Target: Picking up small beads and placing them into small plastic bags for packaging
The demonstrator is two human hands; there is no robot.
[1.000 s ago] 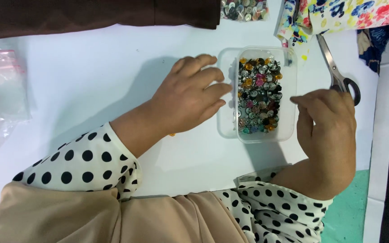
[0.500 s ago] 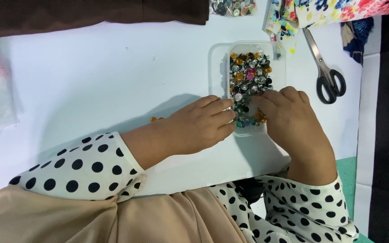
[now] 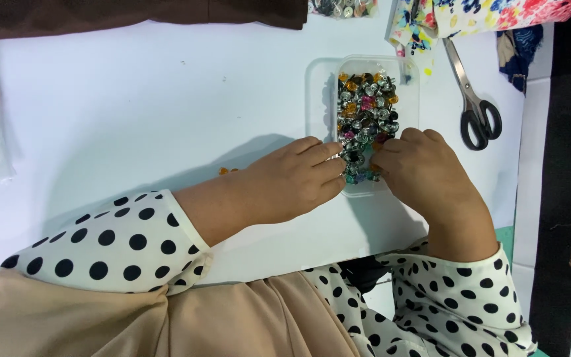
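Grip state cannot be told: left hand [image 3: 292, 178] and right hand [image 3: 424, 172] meet fingertips at the near end of the clear box [image 3: 365, 125] of buttons on the table [image 3: 133, 99]. Scissors [image 3: 474, 106] lie right of the box. Pick lightly, steadying the box.

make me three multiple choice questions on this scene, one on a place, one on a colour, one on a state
1. Where do the scissors lie?
A. right of the clear box
B. inside the box
C. under the left sleeve

2. What colour are the scissor handles?
A. red
B. black
C. yellow

3. What are the left hand and right hand doing?
A. resting apart on the table
B. holding the scissors
C. fingertips in the near end of the clear box of beads

Answers: 1 A, they lie on the white table beside the box. 2 B, both loops are black. 3 C, both hands meet at the box's near end.
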